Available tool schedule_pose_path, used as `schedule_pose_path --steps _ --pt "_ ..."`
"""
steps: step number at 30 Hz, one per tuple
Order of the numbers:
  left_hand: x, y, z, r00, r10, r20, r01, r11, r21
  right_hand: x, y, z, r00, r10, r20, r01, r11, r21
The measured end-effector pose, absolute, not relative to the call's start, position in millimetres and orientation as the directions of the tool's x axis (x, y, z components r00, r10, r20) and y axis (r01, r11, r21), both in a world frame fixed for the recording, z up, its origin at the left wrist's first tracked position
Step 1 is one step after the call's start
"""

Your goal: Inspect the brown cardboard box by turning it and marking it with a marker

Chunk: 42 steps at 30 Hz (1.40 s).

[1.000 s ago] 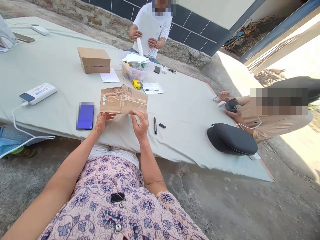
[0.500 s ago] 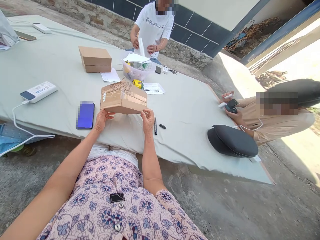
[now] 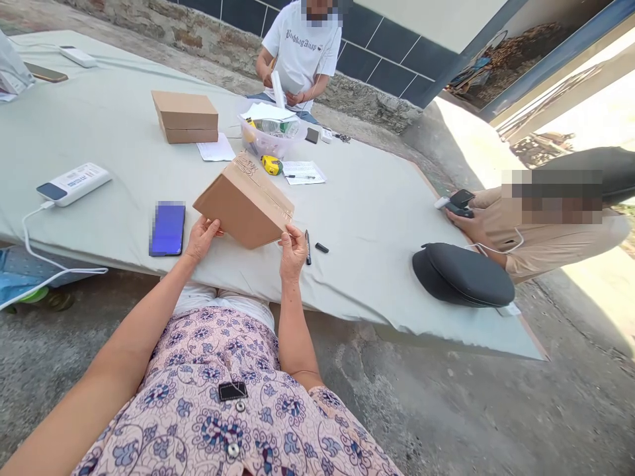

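Observation:
A brown cardboard box (image 3: 243, 205) is held tilted over the near edge of the table, a plain side facing me and tape along its upper part. My left hand (image 3: 201, 238) grips its lower left edge, thumb on the near face. At the lower right corner, my right hand (image 3: 292, 252) pinches the cardboard between thumb and fingers. Just right of that hand lies a black marker (image 3: 308, 248), with its cap (image 3: 321, 248) off beside it. A phone (image 3: 167, 229) with a blue screen rests left of my left hand.
Beyond the box are a yellow tape measure (image 3: 270, 164), a written sheet with a pen (image 3: 303, 176), a filled plastic basket (image 3: 272, 140) and another cardboard box (image 3: 186, 119). A power bank (image 3: 74, 184) lies left, a black case (image 3: 464, 274) right. Two people sit around the table.
The box has been turned and tilted, so a plain face now shows toward me in place of its taped side. Both hands keep hold of it. The person at right has lowered one hand.

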State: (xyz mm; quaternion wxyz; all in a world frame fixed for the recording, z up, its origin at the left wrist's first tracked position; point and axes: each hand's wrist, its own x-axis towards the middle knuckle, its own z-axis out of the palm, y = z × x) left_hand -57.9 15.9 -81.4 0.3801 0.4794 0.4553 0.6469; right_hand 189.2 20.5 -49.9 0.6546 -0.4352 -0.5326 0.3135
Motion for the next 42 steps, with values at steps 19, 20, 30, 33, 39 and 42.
schedule_pose_path --steps 19,20,30,33,39,42 --pt "-54 17 -82 -0.123 0.944 0.307 -0.045 -0.314 0.948 147 -16 -47 0.029 0.876 0.482 0.125 0.475 -0.871" --pt "-54 17 -82 -0.109 0.942 0.317 -0.04 -0.323 0.946 146 -16 -48 0.028 0.877 0.479 0.125 0.473 -0.872" --pt "-56 17 -84 -0.132 0.907 0.4 0.136 -0.383 0.914 148 -16 -52 0.058 0.893 0.447 0.167 0.433 -0.886" --pt "-56 18 -83 -0.134 0.911 0.391 0.104 -0.379 0.919 148 -18 -50 0.03 0.875 0.484 0.202 0.469 -0.86" --pt "-56 16 -79 -0.187 0.885 0.426 0.17 -0.398 0.901 152 -16 -42 0.051 0.711 0.701 0.511 0.585 -0.63" --pt "-57 13 -78 -0.21 0.889 0.407 0.226 -0.361 0.905 156 -14 -39 0.064 0.634 0.771 0.649 0.561 -0.514"
